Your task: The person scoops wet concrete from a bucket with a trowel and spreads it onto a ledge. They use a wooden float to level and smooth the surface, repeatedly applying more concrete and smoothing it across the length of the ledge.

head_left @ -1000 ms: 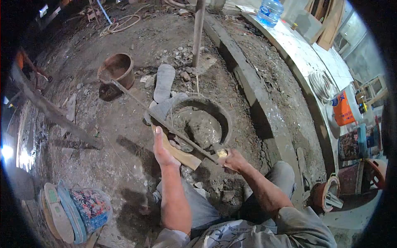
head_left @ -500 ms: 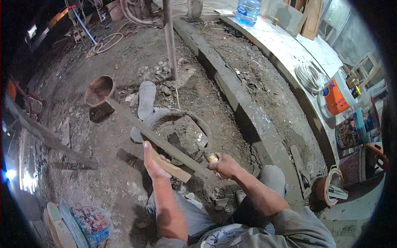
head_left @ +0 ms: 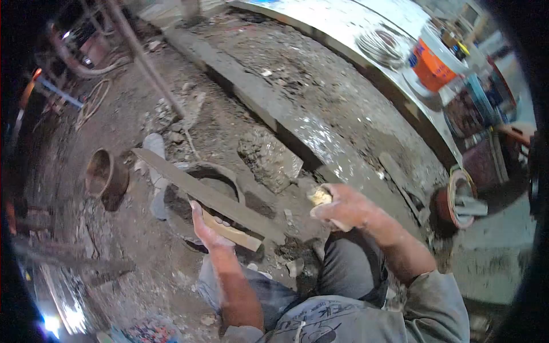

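My left hand is wrapped round the light wooden grip of a long, flat grey board, which slants over a round basin. In my right hand is the pale yellow handle of a trowel. Wet grey mortar is heaped at the trowel's far end, to the right of the basin and near the concrete edge. The mortar hides most of the blade.
A low concrete curb runs diagonally ahead. An empty round pot stands at left, near an upright pole. On the right are an orange-and-white bucket, coiled cable and a terracotta-coloured pail.
My right hand and the trowel have moved right, carrying the mortar out from over the basin. My left hand still holds the board. The view has turned to the right.
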### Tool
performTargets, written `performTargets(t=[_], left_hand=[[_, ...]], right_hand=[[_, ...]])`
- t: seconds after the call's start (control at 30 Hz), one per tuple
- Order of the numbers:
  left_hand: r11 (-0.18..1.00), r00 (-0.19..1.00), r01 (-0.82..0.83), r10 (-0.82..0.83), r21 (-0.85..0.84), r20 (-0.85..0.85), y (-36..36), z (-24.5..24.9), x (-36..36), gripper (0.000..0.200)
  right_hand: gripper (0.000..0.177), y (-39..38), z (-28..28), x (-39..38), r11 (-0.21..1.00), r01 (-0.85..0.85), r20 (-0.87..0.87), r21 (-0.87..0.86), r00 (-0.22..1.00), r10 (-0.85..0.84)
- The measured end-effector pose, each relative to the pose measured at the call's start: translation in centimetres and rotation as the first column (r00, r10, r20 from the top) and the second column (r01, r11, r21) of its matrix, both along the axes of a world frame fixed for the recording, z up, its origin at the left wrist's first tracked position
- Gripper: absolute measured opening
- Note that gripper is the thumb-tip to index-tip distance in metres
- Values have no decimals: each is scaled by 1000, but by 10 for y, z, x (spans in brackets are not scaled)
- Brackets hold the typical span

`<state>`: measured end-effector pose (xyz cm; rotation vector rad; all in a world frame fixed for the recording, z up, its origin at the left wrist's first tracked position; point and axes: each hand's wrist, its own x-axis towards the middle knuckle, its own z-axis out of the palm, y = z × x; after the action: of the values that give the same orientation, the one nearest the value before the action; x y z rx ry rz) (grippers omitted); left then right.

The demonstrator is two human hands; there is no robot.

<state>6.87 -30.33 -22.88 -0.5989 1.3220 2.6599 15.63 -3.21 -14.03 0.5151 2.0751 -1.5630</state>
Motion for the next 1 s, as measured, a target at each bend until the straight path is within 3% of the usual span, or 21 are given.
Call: performTargets(t=[0.1,0.13,0.2,0.27,0.3,0.33,0.37,0.43,0.5,0.57,0.6,0.63,0.7,0.73,0.77,0.8,0.87,0.9,1.0], left_hand=[[997,996,81,-81,4,45,29,0,-1,40],[984,985,172,-172,56,4,36,-2,-1,40],[948,955,297,-295,118,-27,54,-1,1,39],[978,974,181,-193,105,122,81,6,7,38],[966,962,229,-243,119,127,86,-1,10,38],[939,945,307,-320,153,68,90,-12,11,38],[905,921,382,-390,185,4,96,-20,14,37],[875,889,447,-458,183,15,111,-14,26,38],[841,854,507,-520,189,18,124,-12,32,38],[842,836,533,-539,82,107,134,-24,37,39],[785,793,605,-610,135,-9,137,-30,40,42],[752,762,642,-647,151,-18,145,-27,46,42],[739,777,610,-629,284,-34,153,-26,61,48],[709,719,681,-694,185,16,151,-47,56,55],[695,705,691,-709,199,27,149,-66,63,55],[692,693,693,-717,203,76,154,-56,70,55],[667,667,718,-741,199,75,165,-53,77,59],[607,649,743,-756,281,-81,168,-54,82,64],[535,577,797,-811,280,-93,170,-67,84,67]], right_hand=[[48,29,24,38,995,101,-51,21,994,-100],[51,38,28,48,982,90,-89,165,993,-76],[53,54,37,76,967,155,-33,201,988,-151],[56,62,54,102,944,183,-3,275,982,-189],[57,63,67,114,928,186,-10,322,981,-193],[57,60,83,126,918,258,69,303,954,-291],[55,68,77,150,877,282,21,389,949,-315],[42,68,93,183,857,441,21,268,886,-462],[43,59,113,213,799,539,-5,265,830,-558],[44,49,127,246,738,626,-30,252,767,-641],[49,44,129,264,689,678,-72,257,724,-686],[55,36,133,280,636,727,-114,261,677,-727],[46,18,144,302,543,783,-147,303,601,-785],[41,12,146,315,511,821,-99,255,548,-831],[37,5,152,324,481,851,-49,208,501,-864],[31,-7,157,323,392,892,-85,227,419,-904],[40,-9,147,349,389,903,-70,184,407,-911],[49,-5,138,363,392,911,-29,130,398,-917],[40,-4,120,382,377,922,-49,85,382,-923]])
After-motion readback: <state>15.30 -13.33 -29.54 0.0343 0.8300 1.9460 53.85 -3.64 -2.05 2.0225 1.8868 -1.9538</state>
